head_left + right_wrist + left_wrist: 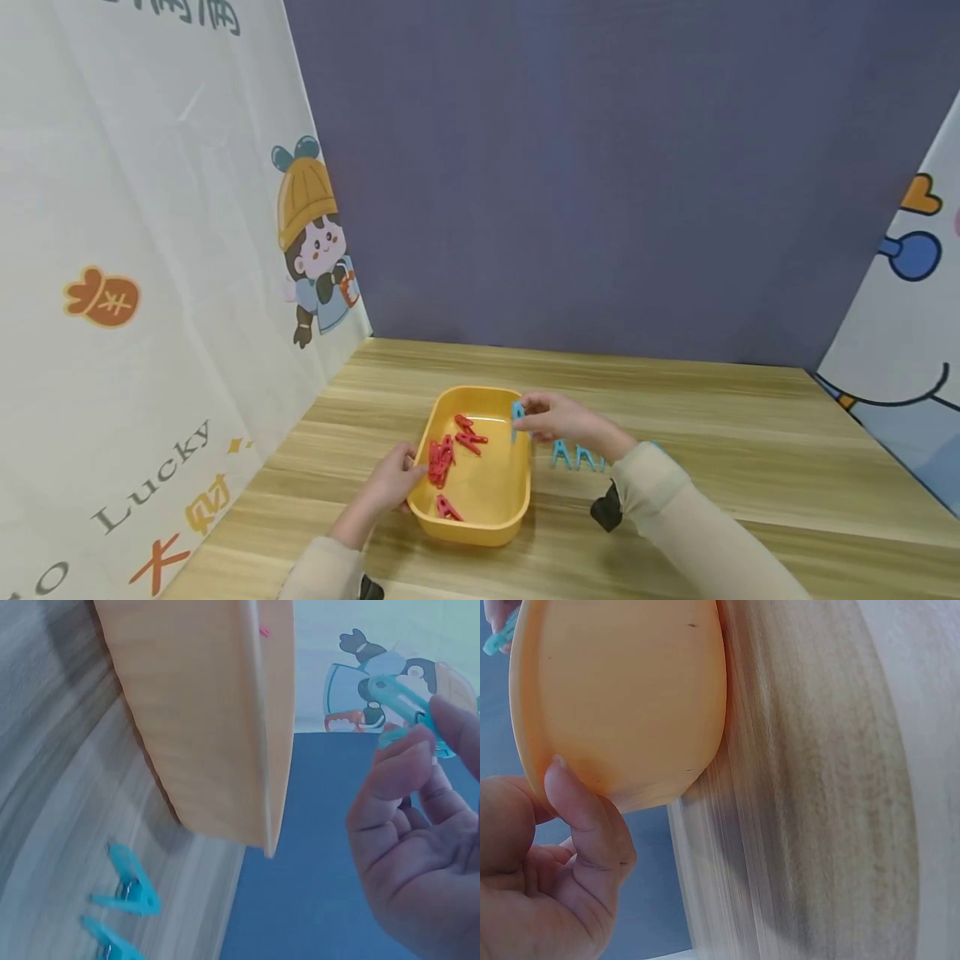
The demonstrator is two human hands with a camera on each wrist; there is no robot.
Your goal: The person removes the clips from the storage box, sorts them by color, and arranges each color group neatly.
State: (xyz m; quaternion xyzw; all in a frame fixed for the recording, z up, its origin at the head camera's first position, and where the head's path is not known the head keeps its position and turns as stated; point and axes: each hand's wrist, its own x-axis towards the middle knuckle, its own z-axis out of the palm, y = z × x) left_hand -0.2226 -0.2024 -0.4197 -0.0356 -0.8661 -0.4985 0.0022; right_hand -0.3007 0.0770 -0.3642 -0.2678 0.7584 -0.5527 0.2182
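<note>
A yellow plastic bin [495, 533] stands on the table with several red clothespins [442, 462] lying inside, mostly along its left side. My left hand [392, 479] grips the bin's left rim, finger and thumb pinching the edge in the left wrist view. Above the bin's right rim, my right hand [558, 417] pinches a blue clothespin [401, 701] between thumb and fingers; it is raised clear of the bin floor. More blue clothespins [561, 454] lie in a row on the table to the right of the bin, partly hidden by the right forearm.
The wood-grain table [720, 450] runs back to a dark blue panel [585, 183]. A white printed sheet [172, 208] rises on the left, another [892, 333] on the right. A black object [607, 507] shows beneath the right sleeve.
</note>
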